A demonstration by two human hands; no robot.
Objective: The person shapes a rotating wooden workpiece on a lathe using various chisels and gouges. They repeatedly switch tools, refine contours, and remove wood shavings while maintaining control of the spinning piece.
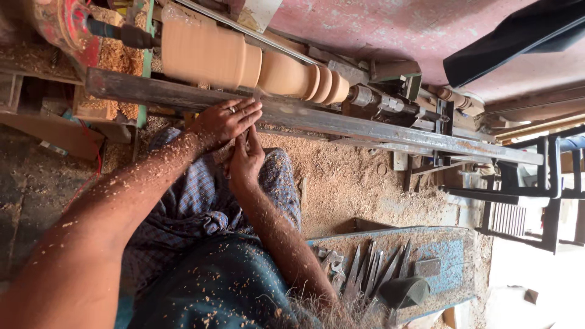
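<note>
At the lathe rail (341, 125), the left hand (226, 120) lies spread and the right hand (245, 159) curls behind it, gripping something hidden, seemingly steadying a cutting tool. Just above, the turned wood (244, 61) spins; shaping looks underway, calling for steady pressure.

Both forearms are bare and sleeveless, flecked with pale wood shavings up to the left hand (226, 120), which wears a ring on one finger, and the right hand (245, 159), with a blue checked cloth (195, 207) wrapped below them.
</note>
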